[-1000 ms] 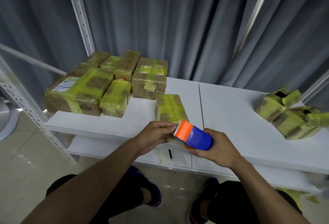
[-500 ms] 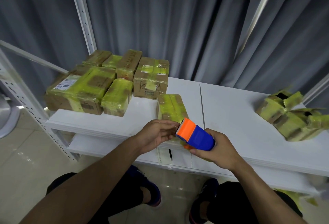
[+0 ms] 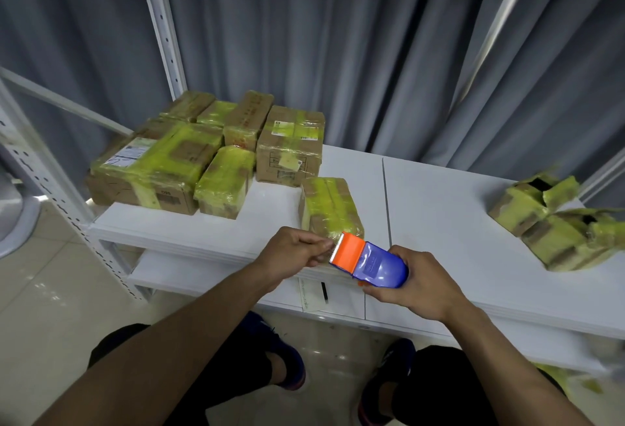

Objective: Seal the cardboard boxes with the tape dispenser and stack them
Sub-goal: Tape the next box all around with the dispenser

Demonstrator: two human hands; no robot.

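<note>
Tabletop (image 3: 439,209), white. Taped box (image 3: 326,205) at centre; sealed boxes (image 3: 176,161) at 10 o'clock; opened boxes (image 3: 548,222) at 3 o'clock. Right grip (image 3: 422,287) holds tape dispenser (image 3: 372,261) at 6 o'clock; left grip (image 3: 291,253) pinches its toothed orange edge.

We see little change: our right hand (image 3: 422,287) lifted the dispenser (image 3: 372,261) slightly at the box's (image 3: 326,205) near end, then lowered it back, while our left hand (image 3: 291,251) pinched closer at its orange edge.

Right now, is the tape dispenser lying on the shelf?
No, the right hand grips the tape dispenser off the edge of the white shelf, the left hand pinching its orange end.
</note>
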